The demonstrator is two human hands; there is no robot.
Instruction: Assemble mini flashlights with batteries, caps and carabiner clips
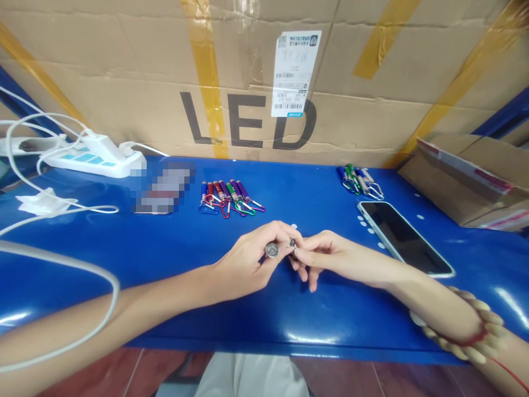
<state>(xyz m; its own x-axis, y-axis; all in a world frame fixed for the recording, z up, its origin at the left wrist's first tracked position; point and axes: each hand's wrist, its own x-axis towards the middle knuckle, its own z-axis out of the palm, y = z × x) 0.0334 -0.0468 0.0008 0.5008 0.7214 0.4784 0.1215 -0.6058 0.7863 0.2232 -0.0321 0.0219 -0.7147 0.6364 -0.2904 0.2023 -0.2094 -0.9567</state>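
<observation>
My left hand (264,256) is closed over the blue table, its thumb and fingers curled around a silver button cell (271,251) whose marked round face shows. Against its fingertips, my right hand (320,256) pinches with thumb and forefinger. A small dark, shiny piece (292,242) shows between the two hands, mostly hidden by fingers, so its kind is unclear. Beyond my left hand lies a row of coloured mini keychain flashlights (227,193) with carabiner clips. A second bunch of keychain flashlights (359,181) lies farther back on the right.
To the right lie a phone (405,237) and small white discs (371,230). An open cardboard box (467,182) stands at far right. At left are a power strip (97,157), white cables (61,253) and a blurred flat item (165,190). A large carton (140,77) backs the table (185,325).
</observation>
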